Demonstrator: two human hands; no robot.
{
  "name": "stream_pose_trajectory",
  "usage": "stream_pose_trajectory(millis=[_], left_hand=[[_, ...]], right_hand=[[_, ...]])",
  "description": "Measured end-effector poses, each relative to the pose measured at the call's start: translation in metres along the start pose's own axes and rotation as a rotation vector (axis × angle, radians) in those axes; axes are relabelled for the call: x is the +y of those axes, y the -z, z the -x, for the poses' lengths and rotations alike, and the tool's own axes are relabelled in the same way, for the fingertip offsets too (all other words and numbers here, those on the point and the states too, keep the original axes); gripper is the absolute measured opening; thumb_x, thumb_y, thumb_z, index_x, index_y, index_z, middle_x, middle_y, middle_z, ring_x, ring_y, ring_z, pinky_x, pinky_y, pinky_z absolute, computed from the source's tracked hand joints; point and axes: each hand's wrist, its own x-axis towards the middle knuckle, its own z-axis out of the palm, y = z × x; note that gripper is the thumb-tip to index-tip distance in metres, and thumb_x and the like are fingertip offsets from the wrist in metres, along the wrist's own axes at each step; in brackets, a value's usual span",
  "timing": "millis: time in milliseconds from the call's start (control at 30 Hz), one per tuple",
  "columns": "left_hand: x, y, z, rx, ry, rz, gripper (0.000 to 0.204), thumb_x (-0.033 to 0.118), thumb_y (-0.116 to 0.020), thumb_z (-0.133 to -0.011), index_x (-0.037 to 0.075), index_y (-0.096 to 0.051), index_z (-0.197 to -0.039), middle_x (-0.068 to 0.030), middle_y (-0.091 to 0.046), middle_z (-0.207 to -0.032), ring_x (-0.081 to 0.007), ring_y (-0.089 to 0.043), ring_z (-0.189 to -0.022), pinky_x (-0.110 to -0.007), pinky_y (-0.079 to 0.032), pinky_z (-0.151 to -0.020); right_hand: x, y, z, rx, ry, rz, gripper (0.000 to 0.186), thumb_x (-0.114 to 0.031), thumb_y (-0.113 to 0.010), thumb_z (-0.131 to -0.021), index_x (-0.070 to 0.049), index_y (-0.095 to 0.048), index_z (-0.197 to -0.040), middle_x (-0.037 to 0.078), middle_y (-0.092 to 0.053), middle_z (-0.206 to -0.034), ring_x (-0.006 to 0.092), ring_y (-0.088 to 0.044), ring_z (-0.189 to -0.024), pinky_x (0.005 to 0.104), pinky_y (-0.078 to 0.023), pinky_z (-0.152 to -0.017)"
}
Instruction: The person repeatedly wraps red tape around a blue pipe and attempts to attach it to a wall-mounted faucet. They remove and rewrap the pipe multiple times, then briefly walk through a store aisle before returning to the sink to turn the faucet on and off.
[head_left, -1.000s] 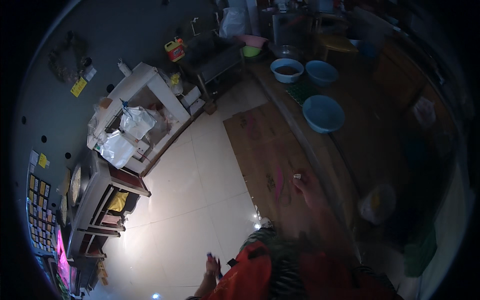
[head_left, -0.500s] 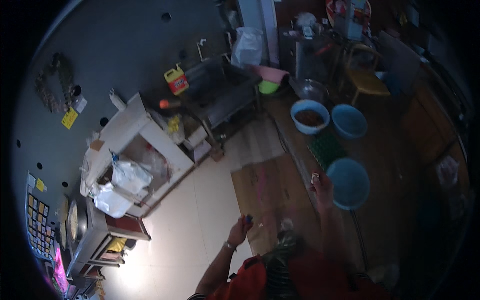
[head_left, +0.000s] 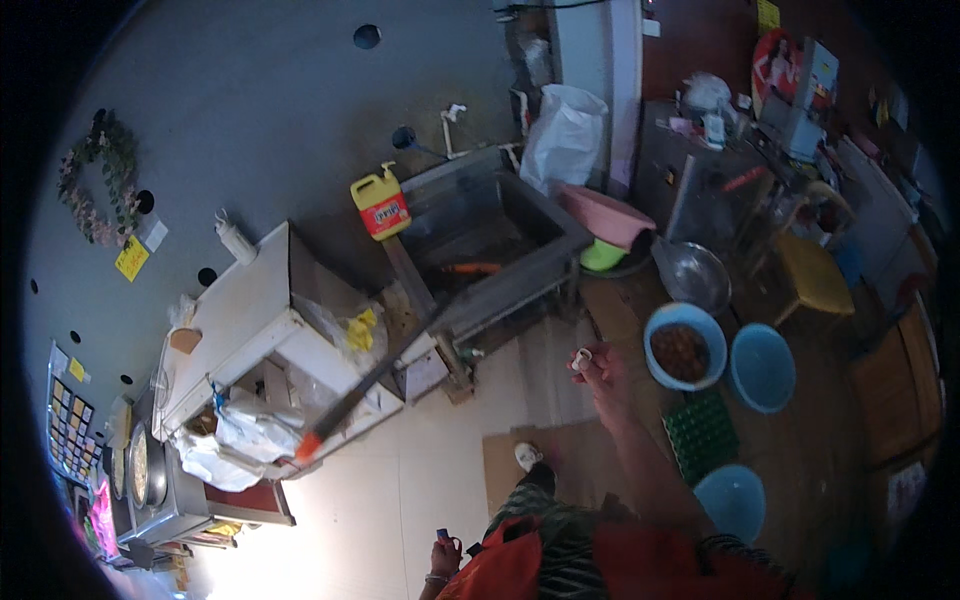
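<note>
My right hand (head_left: 597, 378) is stretched out over the floor between the sink and the blue basins. Its fingers are closed on a small white ring-like piece (head_left: 583, 358), too small to identify. Low in the picture, beside my red apron (head_left: 515, 560), my left hand (head_left: 446, 556) grips a small dark-blue object (head_left: 443, 536) whose kind is unclear. A bracelet circles the left wrist. Ahead stands a grey stone sink (head_left: 490, 225) with a long orange-tipped pole (head_left: 375, 375) slanting in front of it.
A blue basin of round brown items (head_left: 712, 376), another blue basin (head_left: 762, 370), a green egg tray (head_left: 702, 436) and a third blue basin (head_left: 735, 502) line the right. Left is a white cabinet (head_left: 255, 310) with plastic bags. Cardboard (head_left: 500, 470) lies underfoot.
The view has shifted, with the sink now larger and nearer. My right hand has moved forward and leftward; my left hand has dropped closer to my body. A white-shoed foot now shows on the cardboard.
</note>
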Motion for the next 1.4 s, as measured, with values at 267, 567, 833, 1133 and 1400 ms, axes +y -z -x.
stream_pose_trajectory(millis=[267,567,833,1133,1400], left_hand=[[0.144,-0.006,-0.170,-0.032,0.014,0.305,0.029,0.030,-0.049,-0.089,0.001,-0.046,-0.094,-0.0071,-0.058,-0.070,-0.0150,-0.055,-0.056,-0.029,-0.047,-0.050],[0.437,0.018,-0.265,-0.304,-0.351,0.589,0.026,0.019,-0.044,-0.093,-0.002,-0.042,-0.108,-0.0112,-0.062,-0.092,-0.0168,-0.061,-0.088,-0.029,-0.049,-0.072],[0.611,0.007,-0.408,-0.317,-0.538,0.660,0.028,0.022,-0.043,-0.093,-0.001,-0.044,-0.108,-0.0081,-0.055,-0.096,-0.0135,-0.058,-0.085,-0.025,-0.047,-0.068],[0.696,-0.035,-0.550,-0.217,-0.363,0.578,0.030,0.018,-0.042,-0.093,-0.003,-0.039,-0.114,-0.0128,-0.060,-0.097,-0.0171,-0.058,-0.094,-0.032,-0.047,-0.083],[0.691,-0.051,-0.610,-0.120,-0.181,0.464,0.025,0.009,-0.046,-0.090,-0.003,-0.042,-0.112,-0.0135,-0.061,-0.094,-0.0177,-0.060,-0.089,-0.029,-0.047,-0.078]], right_hand=[[0.039,-0.069,-0.231,-0.048,0.032,-0.006,0.020,-0.019,-0.056,-0.087,-0.009,-0.049,-0.103,0.004,-0.056,-0.098,0.0103,-0.055,-0.085,0.0247,-0.047,-0.068],[0.090,-0.147,-0.433,-0.094,0.004,-0.045,0.035,-0.029,-0.055,-0.089,-0.008,-0.051,-0.116,0.001,-0.059,-0.094,0.0057,-0.053,-0.079,0.0207,-0.045,-0.065],[0.132,-0.166,-0.648,-0.145,0.040,-0.122,0.023,-0.014,-0.063,-0.083,-0.007,-0.053,-0.102,0.002,-0.061,-0.088,0.0095,-0.055,-0.072,0.0244,-0.046,-0.063],[0.227,-0.168,-0.868,-0.065,0.239,-0.132,0.028,-0.006,-0.064,-0.080,-0.003,-0.053,-0.105,0.003,-0.058,-0.093,0.0110,-0.055,-0.081,0.0237,-0.046,-0.069],[0.317,-0.192,-0.948,0.123,0.086,0.002,0.031,-0.007,-0.065,-0.079,-0.003,-0.055,-0.107,0.003,-0.058,-0.090,0.0092,-0.054,-0.077,0.0233,-0.046,-0.071]])
